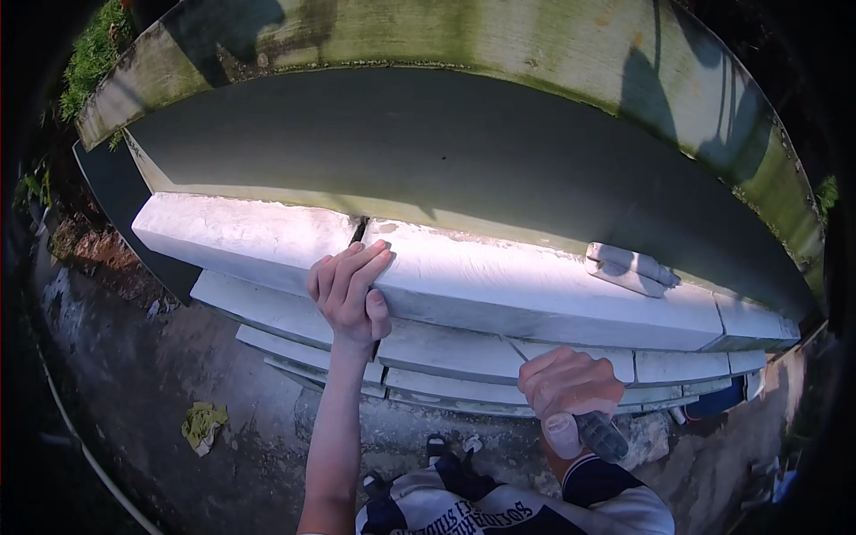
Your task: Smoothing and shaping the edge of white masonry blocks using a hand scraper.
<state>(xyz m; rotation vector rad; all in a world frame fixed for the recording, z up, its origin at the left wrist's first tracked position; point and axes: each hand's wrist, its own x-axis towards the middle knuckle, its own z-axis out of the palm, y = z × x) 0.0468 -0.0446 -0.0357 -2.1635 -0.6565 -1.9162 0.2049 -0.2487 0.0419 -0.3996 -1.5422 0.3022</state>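
My left hand (348, 290) lies over the front edge of the top row of white blocks (526, 285), beside a narrow dark gap. Its fingers stretch across the upper face and the thumb is against the front. Off to the right, my right hand (571, 383) is closed in a fist around a dark grey ribbed handle (603, 435). Whatever the handle belongs to is hidden by the hand, so I cannot tell the tool. A pale grey folded or wrapped object (631, 267) sits on the blocks' upper face, beyond my right hand.
Behind the blocks stands a grey panel (446, 143) under a mossy, curved-looking ledge (446, 36). More pale blocks (464, 352) lie in rows below the top one. A yellow-green cloth (204, 427) is on the stained ground (259, 401) at left, and plants (94, 58) grow at far left.
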